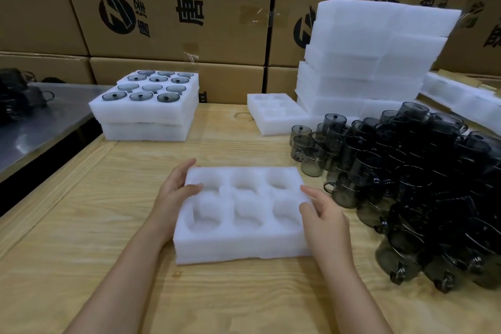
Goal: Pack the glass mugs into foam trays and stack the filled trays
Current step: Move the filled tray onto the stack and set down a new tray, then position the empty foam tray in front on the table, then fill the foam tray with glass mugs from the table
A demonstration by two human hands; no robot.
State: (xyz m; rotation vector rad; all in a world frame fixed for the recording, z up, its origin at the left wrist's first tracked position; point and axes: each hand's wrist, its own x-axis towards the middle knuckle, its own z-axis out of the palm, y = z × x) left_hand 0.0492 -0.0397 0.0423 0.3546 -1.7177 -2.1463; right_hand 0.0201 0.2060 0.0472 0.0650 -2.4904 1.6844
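Foam tray [241, 241] lies empty toward the near edge of the desk [108, 225], long axis left to right. The left hand [176, 192] and right hand [325, 217] grip its short ends, fingers curled on the rim. Glass mugs [406, 184] heap along the right edge, nearest the right hand.

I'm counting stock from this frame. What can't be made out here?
Head view only.
Mug pile: dark mugs overlap, right edge cuts it off; no count.
Lower tray, left stack: contents hidden by the tray on top.
Dark things on the metal table: blurred, cut by left edge.
Tall foam stack: only sides show.
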